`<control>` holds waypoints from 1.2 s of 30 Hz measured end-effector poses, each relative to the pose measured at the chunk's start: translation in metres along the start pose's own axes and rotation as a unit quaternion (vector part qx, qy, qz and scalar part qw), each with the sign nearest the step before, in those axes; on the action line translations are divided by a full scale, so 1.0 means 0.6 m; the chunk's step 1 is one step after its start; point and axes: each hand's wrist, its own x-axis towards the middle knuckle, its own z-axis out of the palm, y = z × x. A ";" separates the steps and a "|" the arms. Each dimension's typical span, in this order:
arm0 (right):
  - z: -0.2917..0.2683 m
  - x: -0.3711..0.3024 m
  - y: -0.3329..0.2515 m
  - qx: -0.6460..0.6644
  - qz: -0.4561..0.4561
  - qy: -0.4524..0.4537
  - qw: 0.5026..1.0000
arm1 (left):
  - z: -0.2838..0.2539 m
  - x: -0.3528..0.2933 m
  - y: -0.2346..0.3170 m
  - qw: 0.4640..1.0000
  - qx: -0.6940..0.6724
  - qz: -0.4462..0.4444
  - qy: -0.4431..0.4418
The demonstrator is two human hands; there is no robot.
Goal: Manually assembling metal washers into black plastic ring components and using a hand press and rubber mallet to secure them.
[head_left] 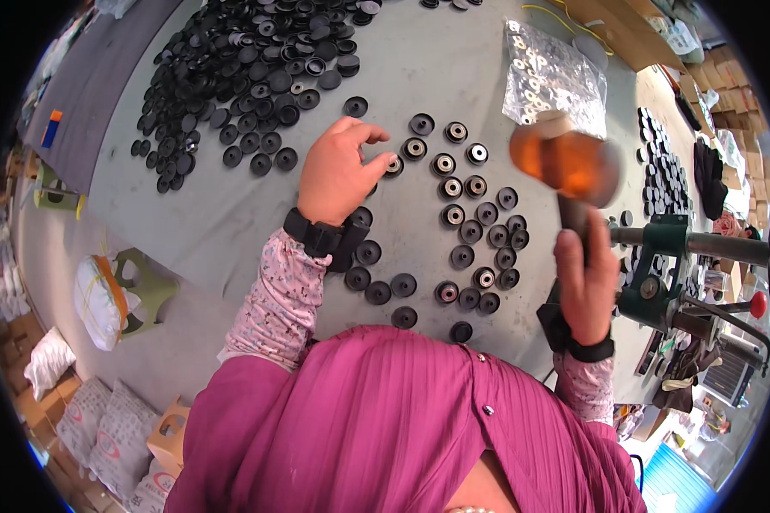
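My right hand (589, 286) is closed around the dark handle of a mallet (565, 164). Its amber-orange head is raised above the table and blurred by motion. Over the table's middle, my left hand (338, 175) has thumb and index finger apart. The thumb tip lies at a black wheel with a metal center (393, 166); I cannot tell whether it presses on it. Several similar wheels stand between my hands, such as a metal-centered wheel (442, 164). Plain black wheels (462, 256) lie nearer my body.
A big heap of black discs (257, 68) covers the far left of the grey table (214, 231). A clear bag of small pale rings (552, 77) lies at the far right. On the right stands a green metal press (659, 274) with a red-knobbed lever, beside rows of black discs (659, 162).
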 end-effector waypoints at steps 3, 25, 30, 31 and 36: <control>0.052 -0.001 0.079 -0.106 -0.052 -0.070 0.991 | 0.001 0.008 0.013 1.000 -0.018 0.019 -0.001; -0.048 -0.183 0.048 -0.011 -0.023 -0.077 0.997 | -0.026 -0.183 0.072 0.993 -0.078 0.015 -0.083; -0.005 -0.167 0.076 -0.025 0.049 -0.122 0.991 | -0.028 -0.201 0.083 0.990 -0.089 0.009 -0.105; -0.004 -0.168 0.058 -0.020 0.015 -0.088 0.996 | -0.034 -0.206 0.081 0.990 -0.085 0.009 -0.108; -0.032 -0.194 0.033 0.028 -0.090 -0.152 0.984 | -0.065 -0.229 0.062 0.997 -0.065 -0.014 -0.044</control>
